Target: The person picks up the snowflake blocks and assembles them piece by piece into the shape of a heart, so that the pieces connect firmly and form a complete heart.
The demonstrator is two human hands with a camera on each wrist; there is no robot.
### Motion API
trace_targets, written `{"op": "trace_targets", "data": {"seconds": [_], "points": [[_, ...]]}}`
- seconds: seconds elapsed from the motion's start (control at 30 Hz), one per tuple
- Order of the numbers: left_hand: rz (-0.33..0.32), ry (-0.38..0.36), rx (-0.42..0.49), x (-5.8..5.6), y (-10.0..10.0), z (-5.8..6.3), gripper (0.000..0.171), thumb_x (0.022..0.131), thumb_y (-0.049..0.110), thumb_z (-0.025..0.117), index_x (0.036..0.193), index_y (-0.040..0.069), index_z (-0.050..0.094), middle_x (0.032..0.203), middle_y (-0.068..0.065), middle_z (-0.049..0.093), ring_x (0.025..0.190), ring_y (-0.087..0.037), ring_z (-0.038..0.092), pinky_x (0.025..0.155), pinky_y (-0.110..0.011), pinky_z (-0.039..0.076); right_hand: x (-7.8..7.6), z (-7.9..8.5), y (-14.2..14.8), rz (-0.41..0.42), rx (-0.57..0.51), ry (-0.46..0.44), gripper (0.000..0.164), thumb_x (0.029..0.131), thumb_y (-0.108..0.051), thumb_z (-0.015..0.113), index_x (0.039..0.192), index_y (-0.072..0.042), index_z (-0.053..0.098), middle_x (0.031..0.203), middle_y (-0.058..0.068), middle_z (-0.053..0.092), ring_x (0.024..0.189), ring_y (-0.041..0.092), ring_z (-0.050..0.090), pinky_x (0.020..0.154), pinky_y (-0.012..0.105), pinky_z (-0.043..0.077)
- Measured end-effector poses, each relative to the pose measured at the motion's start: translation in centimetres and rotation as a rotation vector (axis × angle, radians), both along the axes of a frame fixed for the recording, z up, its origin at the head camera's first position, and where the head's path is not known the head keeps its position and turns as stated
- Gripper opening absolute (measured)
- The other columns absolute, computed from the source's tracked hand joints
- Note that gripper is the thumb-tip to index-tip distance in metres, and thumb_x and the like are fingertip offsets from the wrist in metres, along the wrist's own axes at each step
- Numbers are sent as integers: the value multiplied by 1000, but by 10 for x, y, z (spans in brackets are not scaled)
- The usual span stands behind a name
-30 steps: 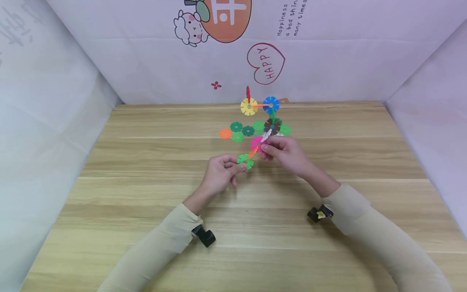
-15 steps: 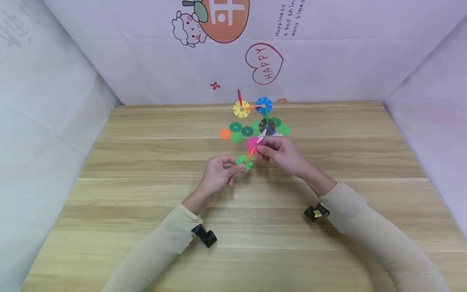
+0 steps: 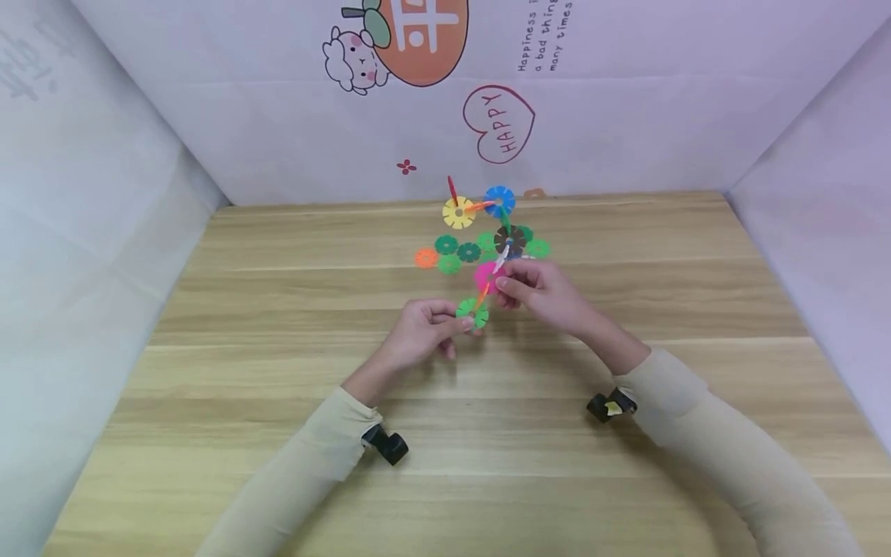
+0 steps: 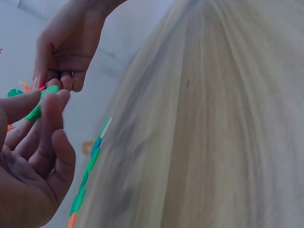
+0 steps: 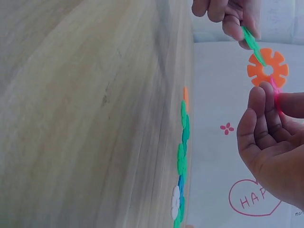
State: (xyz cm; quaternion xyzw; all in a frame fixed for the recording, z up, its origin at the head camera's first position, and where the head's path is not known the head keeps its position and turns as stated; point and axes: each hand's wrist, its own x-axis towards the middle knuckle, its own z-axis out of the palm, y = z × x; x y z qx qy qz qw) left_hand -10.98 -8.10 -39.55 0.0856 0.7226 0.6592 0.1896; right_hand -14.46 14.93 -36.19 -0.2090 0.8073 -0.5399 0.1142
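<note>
A chain of slotted plastic snowflake discs is held up between both hands. My left hand [image 3: 425, 333] pinches the light green disc [image 3: 472, 313] at its near end, thumb on top. An orange disc [image 5: 267, 68], edge-on in the head view, joins it to a pink disc [image 3: 490, 278]. My right hand [image 3: 546, 298] pinches that pink disc between thumb and fingers. Beyond it the chain runs through a white disc [image 3: 501, 259], a dark brown disc [image 3: 510, 242], a green one, a blue disc [image 3: 499, 202], another orange one, a yellow disc [image 3: 459, 213] and a red disc [image 3: 452, 190].
Loose discs lie flat on the wooden table [image 3: 278, 371] behind the hands, among them an orange disc [image 3: 426, 257], several green ones, and a white disc [image 5: 175, 197]. A white printed backdrop [image 3: 313, 139] rises at the table's far edge, with white side walls.
The far end of the chain, with the yellow and red discs, has swung a little to the left. The left hand has shifted slightly right; both hands keep their pinch.
</note>
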Motion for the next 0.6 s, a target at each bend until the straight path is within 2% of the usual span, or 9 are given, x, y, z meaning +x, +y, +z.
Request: {"op": "trace_targets", "data": {"seconds": [0.2, 0.37, 0.5, 0.6], "points": [[10, 33, -64, -2, -6, 3, 17, 94, 9, 71, 109, 0, 71, 95, -12, 74, 60, -22, 64, 56, -30, 49, -2, -2, 2, 6, 30, -27, 20, 104, -11, 57, 95, 4, 65, 84, 18, 64, 82, 41, 61, 77, 46, 57], [8, 39, -77, -5, -5, 4, 17, 93, 7, 72, 109, 1, 71, 92, -13, 72, 59, -19, 62, 53, -28, 47, -2, -3, 3, 30, 31, -39, 21, 104, -12, 57, 97, 7, 65, 84, 19, 64, 84, 42, 60, 78, 47, 56], [15, 63, -101, -6, -3, 4, 15, 93, 6, 71, 107, 1, 70, 93, -18, 70, 58, -16, 61, 51, -28, 46, -1, -3, 3, 30, 18, -36, 19, 104, -12, 57, 97, 4, 66, 85, 18, 64, 82, 36, 61, 77, 46, 56], [35, 82, -112, -6, -1, 4, 12, 94, 5, 70, 105, 0, 69, 90, -15, 71, 57, -16, 60, 53, -30, 48, -2, -3, 4, 17, 9, -29, 18, 104, -13, 58, 99, 2, 68, 85, 16, 65, 80, 31, 61, 76, 45, 56]]}}
